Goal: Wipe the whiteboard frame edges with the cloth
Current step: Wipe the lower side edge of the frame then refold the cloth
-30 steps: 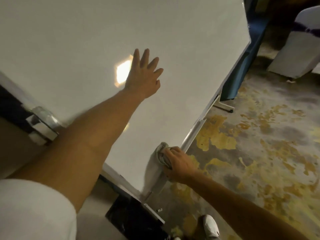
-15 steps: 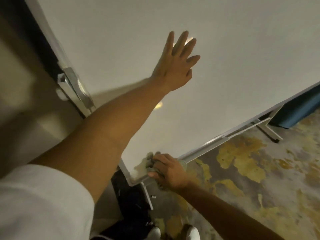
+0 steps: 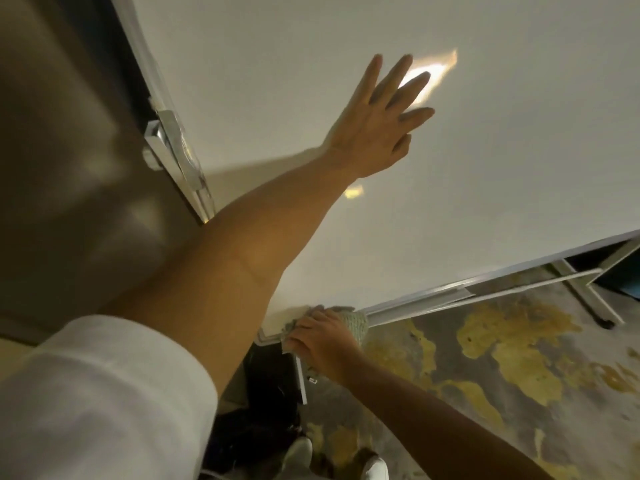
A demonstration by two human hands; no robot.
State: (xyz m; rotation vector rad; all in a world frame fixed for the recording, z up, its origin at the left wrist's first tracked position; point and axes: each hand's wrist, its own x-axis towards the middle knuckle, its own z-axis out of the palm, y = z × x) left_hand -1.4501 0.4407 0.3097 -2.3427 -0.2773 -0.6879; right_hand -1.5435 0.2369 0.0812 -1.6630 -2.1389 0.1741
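Two hands are at work on the large white glossy whiteboard [image 3: 450, 168]. Our left hand [image 3: 377, 123] lies flat on its face, fingers straight and spread, steadying it. Our right hand [image 3: 322, 341] grips the pale grey-green knitted cloth [image 3: 356, 322], bunched against the board's lower corner.

Compared with a second ago, the cloth has slid down the silver metal frame edge [image 3: 467, 289] and now sits right at the corner where two frame edges meet. We judge that one stretch of edge is done and the wipe is about to turn onto the next side.

Most of the cloth is hidden under our knuckles, and our left forearm covers part of the side frame. Whether the cloth wraps around the frame's back cannot be told. Below, the patterned grey and yellow floor [image 3: 502, 358] is blurred.
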